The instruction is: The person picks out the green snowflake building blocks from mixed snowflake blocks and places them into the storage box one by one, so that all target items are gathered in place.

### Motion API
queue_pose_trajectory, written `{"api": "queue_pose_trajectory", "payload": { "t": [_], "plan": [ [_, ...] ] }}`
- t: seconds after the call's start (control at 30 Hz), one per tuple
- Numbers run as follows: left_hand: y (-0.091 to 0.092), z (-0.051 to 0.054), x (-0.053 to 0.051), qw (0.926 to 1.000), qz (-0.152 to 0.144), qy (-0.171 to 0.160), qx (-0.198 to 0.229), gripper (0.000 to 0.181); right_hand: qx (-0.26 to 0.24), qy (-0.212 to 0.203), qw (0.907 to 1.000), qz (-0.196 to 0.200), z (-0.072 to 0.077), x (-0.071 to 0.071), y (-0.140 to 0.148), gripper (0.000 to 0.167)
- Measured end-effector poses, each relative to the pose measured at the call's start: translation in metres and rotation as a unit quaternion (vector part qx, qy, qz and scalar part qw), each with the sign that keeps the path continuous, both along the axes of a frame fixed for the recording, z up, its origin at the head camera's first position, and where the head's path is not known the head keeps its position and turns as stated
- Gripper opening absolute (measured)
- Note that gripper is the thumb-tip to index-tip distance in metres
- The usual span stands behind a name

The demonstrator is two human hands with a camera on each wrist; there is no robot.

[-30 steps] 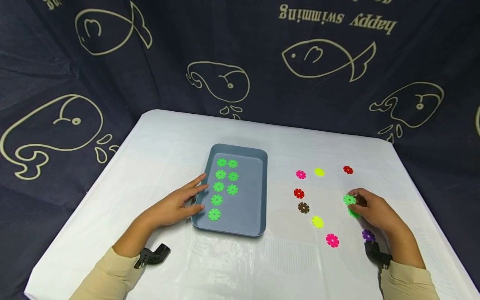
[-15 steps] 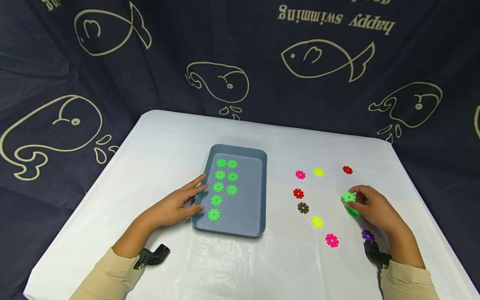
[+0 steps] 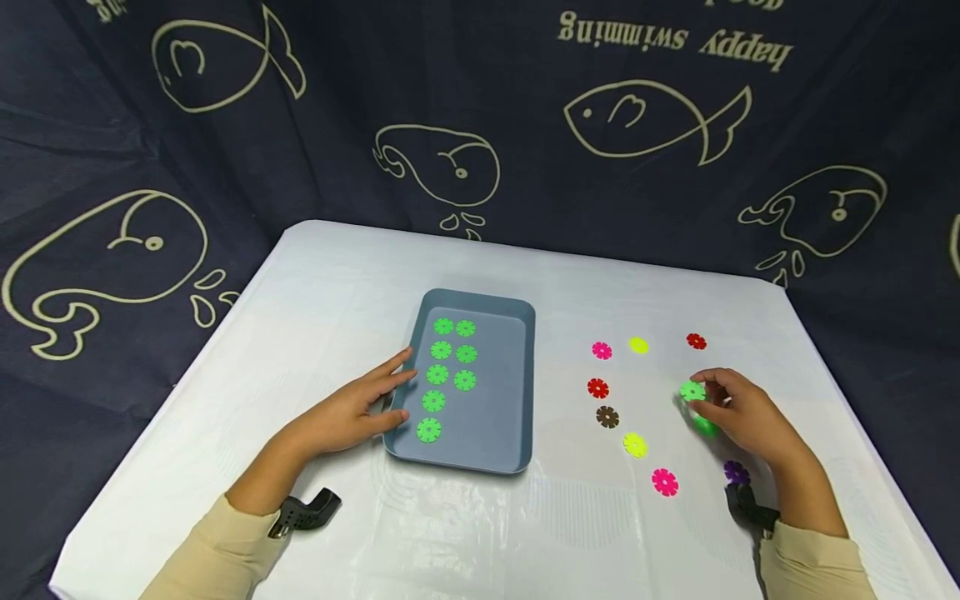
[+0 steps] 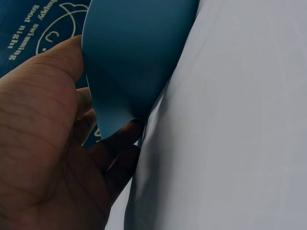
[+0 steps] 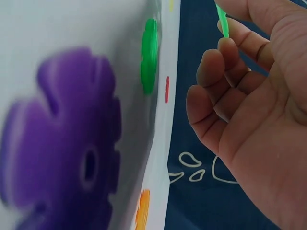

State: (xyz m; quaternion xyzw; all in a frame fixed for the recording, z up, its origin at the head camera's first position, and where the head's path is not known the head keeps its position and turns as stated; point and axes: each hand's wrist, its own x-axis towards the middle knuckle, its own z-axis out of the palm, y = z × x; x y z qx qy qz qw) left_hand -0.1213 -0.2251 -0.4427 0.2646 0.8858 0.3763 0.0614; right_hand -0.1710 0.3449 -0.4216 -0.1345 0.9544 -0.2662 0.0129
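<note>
A grey-blue tray holds several green notched discs in two columns at its left. My left hand holds the tray's left wall: thumb and two fingers reach the rim, and in the left wrist view other fingers are bent against its outer side. On the right, my right hand pinches a green notched disc between thumb and finger, raised above the table. Below it on the cloth lies another green disc, partly covered by the hand in the head view. A purple disc lies near the right wrist.
Between tray and right hand lie pink, yellow, brown and red discs. Another red disc lies farther back. An orange piece shows in the right wrist view. A dark fish-print curtain hangs behind the white-covered table.
My right hand has lifted the green disc and moved it slightly left and away from me, leaving the other green disc below. The left hand and tray have not moved.
</note>
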Motion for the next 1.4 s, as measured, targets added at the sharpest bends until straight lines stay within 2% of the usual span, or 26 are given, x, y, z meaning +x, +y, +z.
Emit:
{"api": "queue_pose_trajectory", "payload": {
  "t": [0.3, 0.87, 1.4],
  "plan": [
    [0.002, -0.002, -0.001, 1.0000, 0.001, 0.003, -0.004, 0.066, -0.016, 0.043, 0.9982, 0.037, 0.000, 0.000, -0.008, 0.033],
    [0.000, -0.003, 0.000, 1.0000, 0.003, 0.001, -0.001, 0.066, -0.039, 0.018, 0.9964, 0.073, 0.004, -0.011, -0.038, 0.028],
    [0.001, 0.000, -0.001, 1.0000, 0.003, 0.000, -0.001, 0.067, -0.047, 0.030, 0.9934, 0.100, 0.007, -0.022, -0.065, 0.027]
  ]
}}
